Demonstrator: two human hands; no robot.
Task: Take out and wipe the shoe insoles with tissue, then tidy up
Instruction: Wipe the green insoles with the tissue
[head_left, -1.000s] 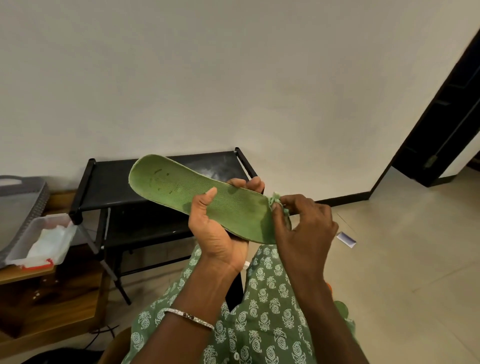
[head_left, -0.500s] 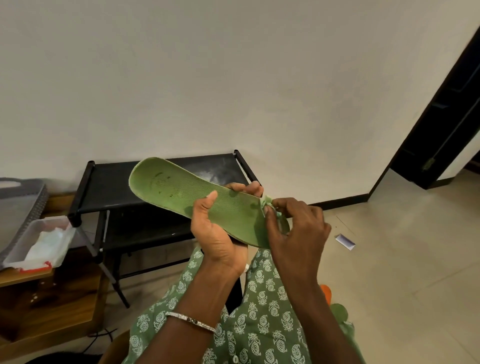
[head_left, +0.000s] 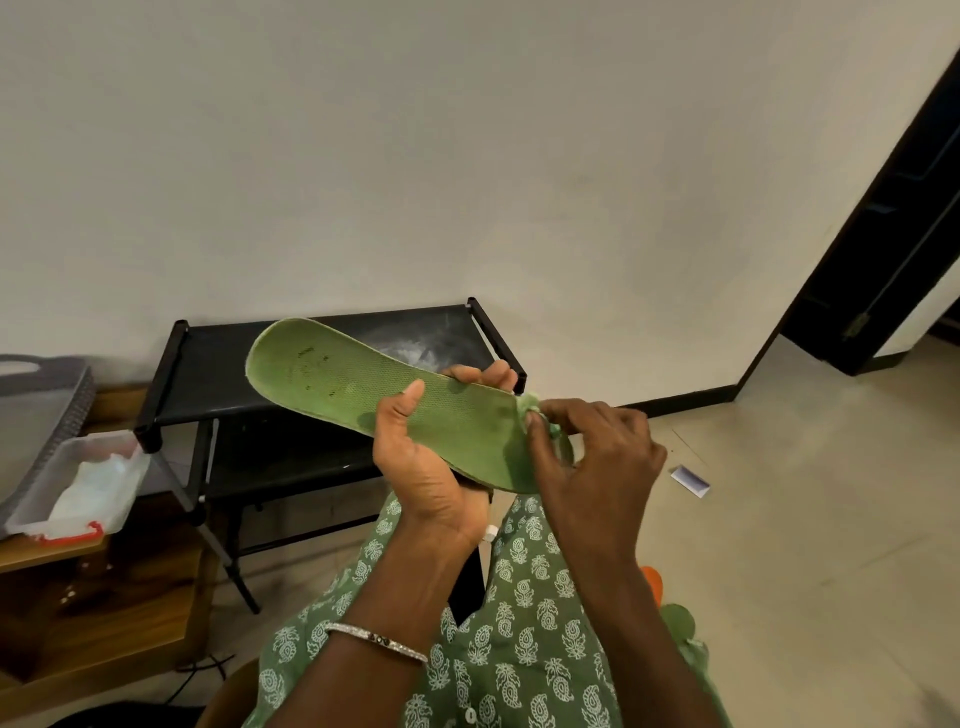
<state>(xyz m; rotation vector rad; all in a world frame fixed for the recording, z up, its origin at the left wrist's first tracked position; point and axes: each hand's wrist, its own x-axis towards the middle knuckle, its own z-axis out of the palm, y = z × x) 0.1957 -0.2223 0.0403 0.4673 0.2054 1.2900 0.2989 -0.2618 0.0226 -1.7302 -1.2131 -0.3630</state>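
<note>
A long green insole (head_left: 337, 384) is held up in front of me, its toe end pointing up and left. My left hand (head_left: 431, 467) grips it around the middle, thumb on the top face and fingers curled behind the far edge. My right hand (head_left: 592, 457) pinches a small wad of green-tinted tissue (head_left: 530, 405) against the heel end of the insole. The heel tip is hidden behind my right hand.
A black two-tier shoe rack (head_left: 218, 384) stands against the wall behind the insole. At left, a clear plastic box (head_left: 47, 493) with white tissue sits on a wooden table. A small paper scrap (head_left: 691, 480) lies on the tiled floor; a dark doorway (head_left: 893, 234) is at right.
My right hand with the tissue has slid a little along the heel end of the insole. My left hand keeps the same grip; the view shifted slightly.
</note>
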